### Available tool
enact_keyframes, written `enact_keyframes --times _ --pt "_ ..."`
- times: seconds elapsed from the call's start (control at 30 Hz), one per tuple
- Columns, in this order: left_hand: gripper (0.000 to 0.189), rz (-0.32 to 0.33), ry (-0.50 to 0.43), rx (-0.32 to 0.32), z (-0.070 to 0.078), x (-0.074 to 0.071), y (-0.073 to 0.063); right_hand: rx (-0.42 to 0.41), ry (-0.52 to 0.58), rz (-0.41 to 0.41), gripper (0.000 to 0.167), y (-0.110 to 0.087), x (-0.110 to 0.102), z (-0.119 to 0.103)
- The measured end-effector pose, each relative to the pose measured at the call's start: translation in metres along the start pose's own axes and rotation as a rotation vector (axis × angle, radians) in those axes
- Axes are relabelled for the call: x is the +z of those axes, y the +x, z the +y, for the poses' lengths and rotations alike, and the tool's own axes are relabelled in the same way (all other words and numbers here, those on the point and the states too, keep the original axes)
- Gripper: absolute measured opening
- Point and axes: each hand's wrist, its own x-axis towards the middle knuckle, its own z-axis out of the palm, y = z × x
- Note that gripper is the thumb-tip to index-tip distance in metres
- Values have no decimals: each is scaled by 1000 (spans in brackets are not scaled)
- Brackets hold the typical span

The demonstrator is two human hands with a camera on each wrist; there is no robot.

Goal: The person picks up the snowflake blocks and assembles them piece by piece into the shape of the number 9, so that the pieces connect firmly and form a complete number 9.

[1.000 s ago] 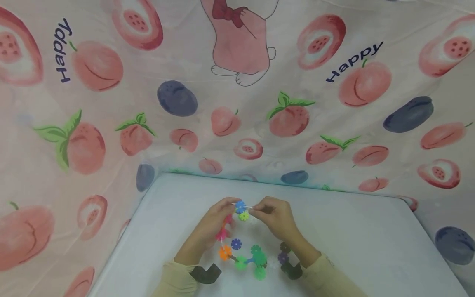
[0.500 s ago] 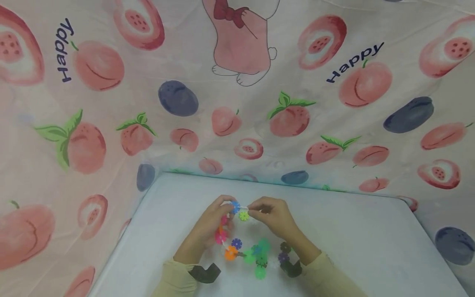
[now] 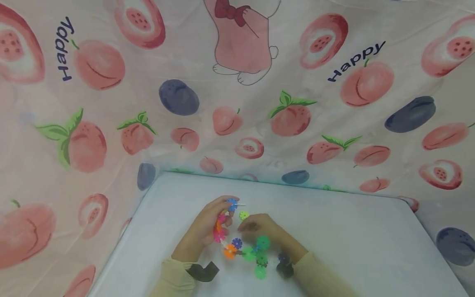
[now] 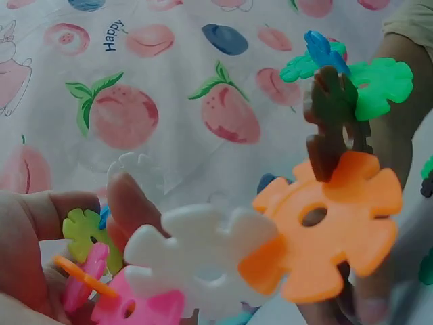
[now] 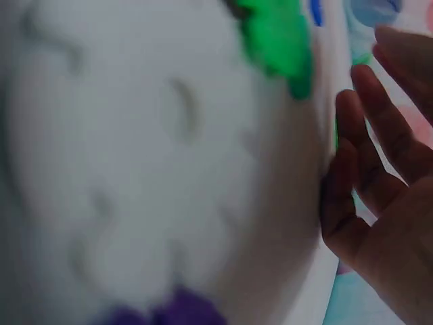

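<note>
Linking seems underway: left grip (image 3: 205,219) pinches a multicoloured plastic flower-disc chain (image 3: 230,251); loose, empty right grip (image 3: 265,227), at three o'clock, probably must fetch another.

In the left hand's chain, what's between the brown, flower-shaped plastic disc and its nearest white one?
An orange flower-shaped plastic disc joins the brown disc to the white disc; see the left wrist view.

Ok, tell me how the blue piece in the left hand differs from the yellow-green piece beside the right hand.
The blue piece is held in the left hand; the yellow-green piece lies loose on the table.
The blue piece has a white piece jutting from its edge; the yellow-green piece shows nothing joined to it.
Both are round, flower-like discs with notched rims.
</note>
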Motion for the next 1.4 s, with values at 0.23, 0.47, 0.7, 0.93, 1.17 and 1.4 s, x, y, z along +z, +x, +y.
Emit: enact_keyframes --times 0.23,0.47,0.7,0.93,1.17,1.4 --pt "43 -57 -35 1 -2 -4 0 -136 -240 -122 32 9 15 -17" --pt "44 -62 -74 11 -4 -4 2 -120 -273 -115 23 12 19 -14" --pt "40 -2 -133 43 -4 -2 4 -35 28 -28 14 0 11 -4" --pt "29 80 -163 50 -3 -1 5 71 171 140 11 -4 -12 -3" --pt "36 50 -125 15 -4 -1 5 175 510 241 21 -8 -42 -16" --pt "29 12 -101 9 -5 -2 5 98 675 248 25 -15 -53 -35"
